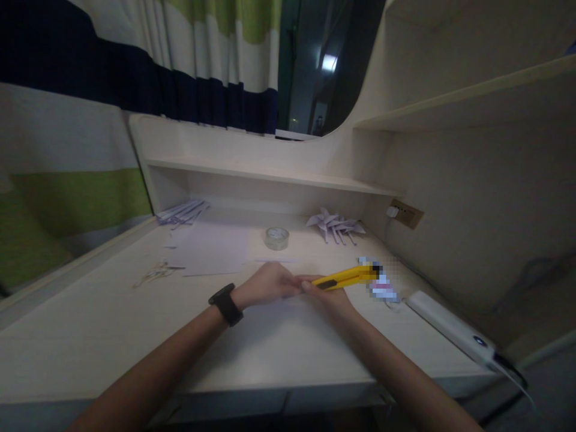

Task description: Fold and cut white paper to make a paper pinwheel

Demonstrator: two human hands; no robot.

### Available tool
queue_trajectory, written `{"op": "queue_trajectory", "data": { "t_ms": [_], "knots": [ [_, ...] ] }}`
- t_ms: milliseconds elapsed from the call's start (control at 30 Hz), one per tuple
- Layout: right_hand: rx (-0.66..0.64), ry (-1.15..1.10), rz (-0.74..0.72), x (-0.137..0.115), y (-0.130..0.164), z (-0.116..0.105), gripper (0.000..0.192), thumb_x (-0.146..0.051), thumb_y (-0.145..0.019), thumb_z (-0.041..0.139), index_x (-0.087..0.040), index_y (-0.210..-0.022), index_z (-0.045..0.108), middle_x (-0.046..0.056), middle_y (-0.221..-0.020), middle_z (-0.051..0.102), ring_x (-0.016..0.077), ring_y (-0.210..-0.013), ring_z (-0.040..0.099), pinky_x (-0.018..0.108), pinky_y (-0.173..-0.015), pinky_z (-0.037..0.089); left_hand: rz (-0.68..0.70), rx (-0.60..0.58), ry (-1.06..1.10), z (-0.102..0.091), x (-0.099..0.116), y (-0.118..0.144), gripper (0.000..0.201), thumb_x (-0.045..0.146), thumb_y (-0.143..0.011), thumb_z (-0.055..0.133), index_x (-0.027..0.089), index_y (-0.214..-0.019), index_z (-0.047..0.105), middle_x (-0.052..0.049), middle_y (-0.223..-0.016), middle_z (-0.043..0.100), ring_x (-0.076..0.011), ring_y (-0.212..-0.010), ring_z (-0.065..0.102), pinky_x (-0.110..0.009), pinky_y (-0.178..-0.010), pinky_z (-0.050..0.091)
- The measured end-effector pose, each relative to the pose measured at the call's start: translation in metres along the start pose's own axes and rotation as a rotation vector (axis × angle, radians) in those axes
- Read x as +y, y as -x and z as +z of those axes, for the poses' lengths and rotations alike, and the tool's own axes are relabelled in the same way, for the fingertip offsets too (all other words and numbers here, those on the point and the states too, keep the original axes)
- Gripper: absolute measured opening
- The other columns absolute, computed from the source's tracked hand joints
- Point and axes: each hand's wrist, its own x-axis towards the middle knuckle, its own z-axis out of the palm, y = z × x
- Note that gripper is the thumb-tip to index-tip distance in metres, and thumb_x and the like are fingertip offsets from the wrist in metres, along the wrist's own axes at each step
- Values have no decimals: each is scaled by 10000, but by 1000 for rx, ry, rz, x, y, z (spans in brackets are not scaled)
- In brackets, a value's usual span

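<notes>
My right hand (330, 295) grips a yellow utility knife (346, 276), which points away to the right, just above the white desk (112, 336). My left hand (266, 284), with a black watch on its wrist, rests on the desk right beside it, fingers curled and touching the knife's near end. Under both hands lies a pale sheet of paper (288, 312), hard to make out in the dim light.
A roll of clear tape (276, 237) sits behind the hands. Folded paper pinwheels (335, 225) lie at the back right, paper strips (182, 213) at back left, loose sheets (211, 249) between. A white power strip (450, 327) lies by the right edge. A shelf spans the back.
</notes>
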Motion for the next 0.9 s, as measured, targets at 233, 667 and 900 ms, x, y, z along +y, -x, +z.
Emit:
{"op": "queue_trajectory", "data": {
  "t_ms": [233,667,900],
  "knots": [
    [202,87,32,-15,10,-33,356,-443,-565,803,-164,-769,716,72,-811,696,226,-795,637,370,-765,516,16,96,-330,8,-24,15,381,427,-835,556,192,-1123,640,-93,-1136,654,-246,-1052,580,-355,-895,404],
    [191,199,31,-2,37,-32,288,-415,-590,786,-186,-734,688,24,-716,657,171,-684,581,307,-672,476,189,2,-423,27,-32,23,275,394,-895,489,239,-1079,623,-62,-1108,647,-227,-1044,564,-411,-937,343],
    [183,274,29,2,37,-36,305,-432,-597,777,-181,-747,689,38,-740,668,183,-700,593,312,-682,484,210,11,-429,25,-31,22,238,377,-880,526,225,-1026,635,-55,-1051,652,-218,-984,576,-370,-866,377]
  ]
}}
